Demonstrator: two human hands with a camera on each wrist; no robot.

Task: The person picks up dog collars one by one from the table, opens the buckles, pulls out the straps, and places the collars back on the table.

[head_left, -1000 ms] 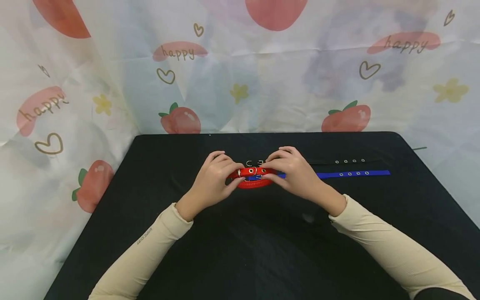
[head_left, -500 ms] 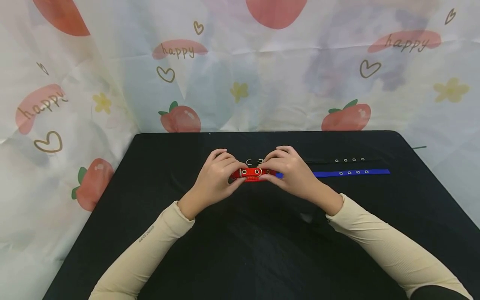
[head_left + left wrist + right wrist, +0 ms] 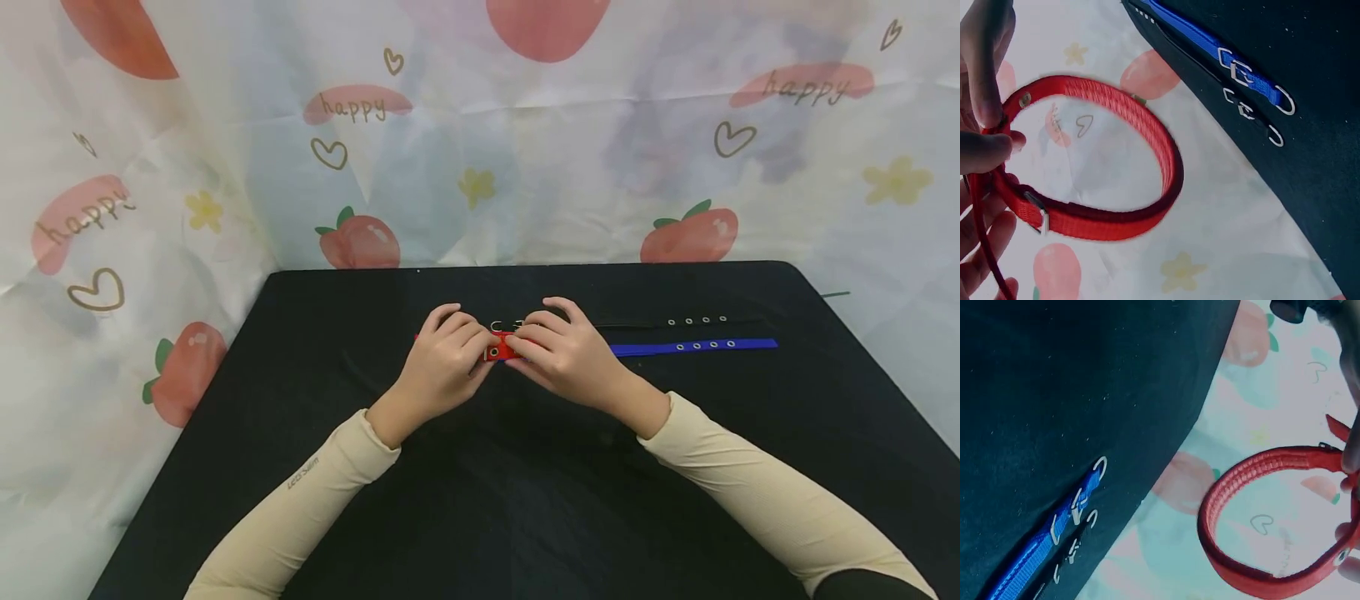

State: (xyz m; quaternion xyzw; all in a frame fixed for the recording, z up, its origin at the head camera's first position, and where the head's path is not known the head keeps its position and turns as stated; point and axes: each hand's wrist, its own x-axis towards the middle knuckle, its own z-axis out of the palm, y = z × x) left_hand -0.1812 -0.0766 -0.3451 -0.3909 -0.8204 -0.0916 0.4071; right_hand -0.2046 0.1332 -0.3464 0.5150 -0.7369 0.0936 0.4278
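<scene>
A red collar (image 3: 495, 351) with metal eyelets is bent into a loop between both hands. My left hand (image 3: 450, 358) pinches its left side, and my right hand (image 3: 564, 357) pinches it just to the right, fingertips close together. In the left wrist view the loop hangs round, with a metal buckle (image 3: 1044, 220) on its lower part and a thin red strap end (image 3: 986, 244) hanging past the fingers. The right wrist view shows an eyelet (image 3: 1341, 557) beside the right fingers and the strap's tip (image 3: 1337, 427) sticking out above. Fingers hide much of the overlap.
Behind the hands, a blue collar (image 3: 645, 349) lies flat on the black table (image 3: 480, 500). A black collar (image 3: 633, 325) lies just beyond it, with several eyelets towards its right end. A printed cloth (image 3: 427, 167) hangs behind the table.
The hands have come closer together, mostly the right hand moving left. Less of the red collar shows between them, and a bit of red now pokes out left of the left hand.
</scene>
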